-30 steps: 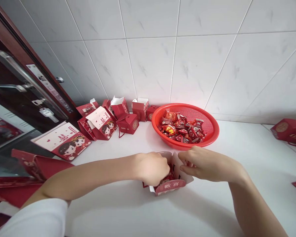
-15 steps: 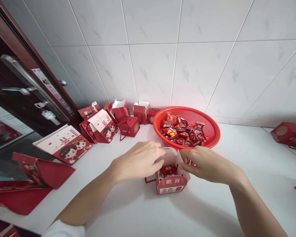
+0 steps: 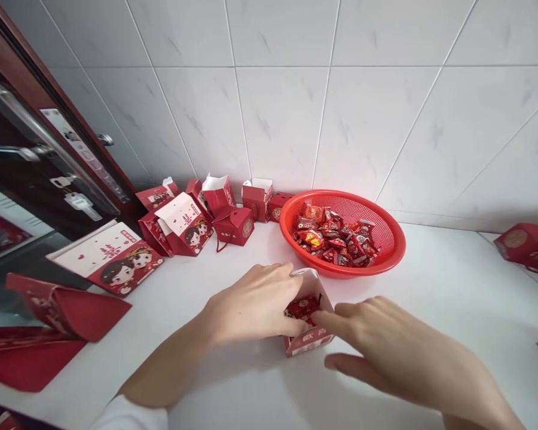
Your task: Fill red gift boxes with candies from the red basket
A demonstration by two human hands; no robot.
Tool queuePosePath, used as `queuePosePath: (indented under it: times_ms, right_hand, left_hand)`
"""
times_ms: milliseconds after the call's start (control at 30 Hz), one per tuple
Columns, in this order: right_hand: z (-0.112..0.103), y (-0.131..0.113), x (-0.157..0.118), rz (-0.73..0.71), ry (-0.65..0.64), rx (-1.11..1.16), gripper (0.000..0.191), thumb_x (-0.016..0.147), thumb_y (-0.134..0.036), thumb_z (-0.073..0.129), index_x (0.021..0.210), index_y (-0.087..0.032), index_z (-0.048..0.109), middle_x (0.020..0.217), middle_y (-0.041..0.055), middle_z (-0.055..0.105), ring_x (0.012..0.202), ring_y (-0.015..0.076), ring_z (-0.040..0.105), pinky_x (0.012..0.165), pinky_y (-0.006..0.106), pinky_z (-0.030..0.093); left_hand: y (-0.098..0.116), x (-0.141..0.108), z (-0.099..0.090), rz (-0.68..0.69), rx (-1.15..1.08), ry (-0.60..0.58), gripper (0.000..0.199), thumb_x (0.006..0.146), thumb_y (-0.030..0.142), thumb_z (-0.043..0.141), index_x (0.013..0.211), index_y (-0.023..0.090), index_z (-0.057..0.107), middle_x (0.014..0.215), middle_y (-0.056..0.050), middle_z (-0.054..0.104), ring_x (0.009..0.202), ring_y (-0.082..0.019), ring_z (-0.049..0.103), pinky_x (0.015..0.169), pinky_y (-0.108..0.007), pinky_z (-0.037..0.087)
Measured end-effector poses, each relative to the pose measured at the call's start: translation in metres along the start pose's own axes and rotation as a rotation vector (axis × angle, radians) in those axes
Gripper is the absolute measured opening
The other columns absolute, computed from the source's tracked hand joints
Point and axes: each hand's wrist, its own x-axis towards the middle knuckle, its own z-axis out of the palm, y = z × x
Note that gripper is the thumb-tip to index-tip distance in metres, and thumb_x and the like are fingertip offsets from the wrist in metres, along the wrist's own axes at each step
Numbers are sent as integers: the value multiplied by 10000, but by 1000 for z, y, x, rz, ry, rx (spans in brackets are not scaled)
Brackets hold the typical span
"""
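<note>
A small open candy box (image 3: 311, 339), red outside and white inside, stands on the white tabletop with red-wrapped candies (image 3: 303, 309) in it. My left hand (image 3: 255, 304) closes on its left side, the thumb reaching over the opening and the fingers along the back flap. At the right side of the box is my right hand (image 3: 381, 343), thumb spread away from the other fingers. Its index fingertip reaches over the box's edge near the candies. Whether that fingertip presses on the box or a candy is hard to tell.
Behind the box stands a red plastic basket (image 3: 392, 263) of wrapped candies. Several red gift boxes (image 3: 234, 226) line the wall and left side. Another red box (image 3: 526, 248) sits at the far right. A dark door with a metal handle (image 3: 36, 152) borders the left.
My right hand has left the box's back right flap and come toward me, its thumb spreading. My left thumb has moved forward over the opening. The camera view has shifted slightly.
</note>
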Motion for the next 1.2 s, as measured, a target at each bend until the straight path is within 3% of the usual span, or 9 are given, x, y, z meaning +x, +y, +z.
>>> queuePosePath:
  times_ms: [167, 400, 467, 533, 633, 767, 900, 1033, 1200]
  right_hand:
    - [8, 4, -16, 3, -192, 48, 346, 895, -230, 717, 1218, -351, 708, 1125, 31, 739, 916, 241, 695, 725, 301, 488]
    - [1, 11, -15, -5, -235, 99, 449, 879, -219, 731, 1291, -398, 719, 1255, 31, 699, 1060, 261, 681, 857, 329, 518]
    - [-1, 13, -14, -21, -211, 91, 463, 887, -230, 729, 1317, -404, 711, 1289, 42, 677, 1073, 262, 681, 896, 345, 524]
    - [-2, 14, -13, -29, -185, 72, 479, 899, -247, 729, 1343, -423, 695, 1322, 48, 655, 1087, 265, 682, 922, 359, 527]
    - [-2, 15, -12, -60, -135, 49, 509, 905, -257, 736, 1369, -454, 668, 1400, 41, 612, 1149, 274, 671, 956, 372, 525]
    - [-3, 13, -9, -106, -88, 26, 509, 899, -267, 743, 1390, -364, 657, 1547, 78, 515, 1174, 294, 671, 966, 389, 528]
    - [-4, 15, -7, -110, -160, 74, 544, 893, -277, 741, 1421, -312, 615, 1461, 88, 603, 1023, 258, 714, 828, 336, 548]
    - [-3, 20, -2, -111, -177, 136, 475, 887, -279, 735, 1355, -297, 654, 1393, 79, 636, 908, 225, 711, 758, 310, 533]
    - [0, 17, 8, -151, -269, 190, 511, 859, -249, 777, 1353, -260, 643, 1323, 83, 677, 1036, 262, 696, 837, 325, 521]
  left_hand:
    - [-3, -6, 1, -58, 83, 25, 156, 930, 276, 511, 1050, 258, 608, 938, -29, 614, 834, -226, 618, 667, -320, 411]
    - [-18, 3, -5, 17, 46, -24, 221, 979, 328, 490, 1105, 250, 653, 998, -47, 630, 896, -230, 636, 716, -325, 423]
    - [-29, 11, -10, 72, -8, -76, 318, 954, 426, 582, 1205, 252, 673, 1086, -55, 647, 993, -240, 642, 773, -317, 435]
    - [-41, 19, -15, 148, -87, -139, 575, 864, 531, 713, 1361, 253, 629, 1207, -56, 652, 1098, -250, 632, 843, -301, 442]
    - [-54, 26, -17, 179, -119, -182, 755, 765, 506, 817, 1442, 259, 591, 1267, -50, 649, 1160, -264, 617, 874, -286, 437]
    - [-50, 27, -11, 144, -43, -100, 517, 836, 406, 750, 1334, 295, 667, 1084, -35, 648, 1049, -250, 633, 758, -288, 409]
    - [-34, 27, -3, 171, 16, -61, 391, 859, 286, 695, 1249, 312, 667, 1045, -21, 626, 1002, -229, 632, 731, -289, 387]
    - [-24, 28, 1, 91, 42, -71, 299, 819, 222, 689, 1110, 240, 624, 1049, -23, 623, 955, -215, 629, 692, -294, 382]
    - [-21, 26, 3, 65, 109, -53, 166, 820, 241, 683, 888, 208, 535, 965, -23, 598, 814, -192, 596, 615, -308, 341]
